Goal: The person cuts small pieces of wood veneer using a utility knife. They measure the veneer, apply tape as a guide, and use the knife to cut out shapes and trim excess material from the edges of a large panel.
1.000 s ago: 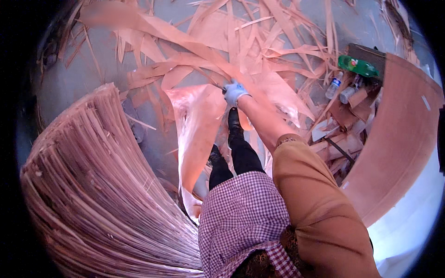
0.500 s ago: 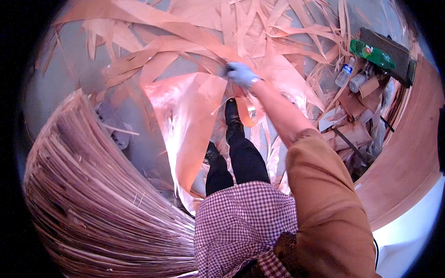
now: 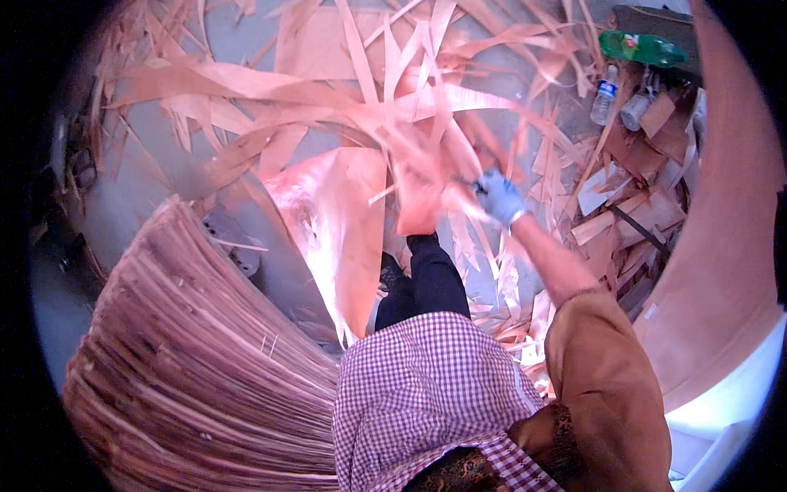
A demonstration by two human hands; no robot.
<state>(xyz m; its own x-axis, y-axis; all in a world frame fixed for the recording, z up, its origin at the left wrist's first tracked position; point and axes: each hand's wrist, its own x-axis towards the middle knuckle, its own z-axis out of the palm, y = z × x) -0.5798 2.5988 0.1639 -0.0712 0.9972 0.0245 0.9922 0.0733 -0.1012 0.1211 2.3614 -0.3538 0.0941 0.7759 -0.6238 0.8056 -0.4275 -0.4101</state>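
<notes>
My right hand [image 3: 500, 195] wears a pale blue glove and is closed on something dark and narrow, too blurred to make out. Beside it are thin pinkish wood veneer strips [image 3: 418, 184], smeared by motion. A large torn veneer sheet [image 3: 348, 213] lies beside my legs [image 3: 434, 275], left of that hand. My left hand is out of view.
A tall stack of layered sheets [image 3: 188, 344] stands at lower left. Veneer scraps [image 3: 361, 41] cover much of the grey floor [image 3: 115, 213]. At right are a curved brown board [image 3: 717, 246], a green bottle [image 3: 643, 47], a clear bottle [image 3: 605, 94] and more offcuts.
My right hand has moved down and to the right, away from the middle. The veneer strips beside it have shifted and now partly cover my foot.
</notes>
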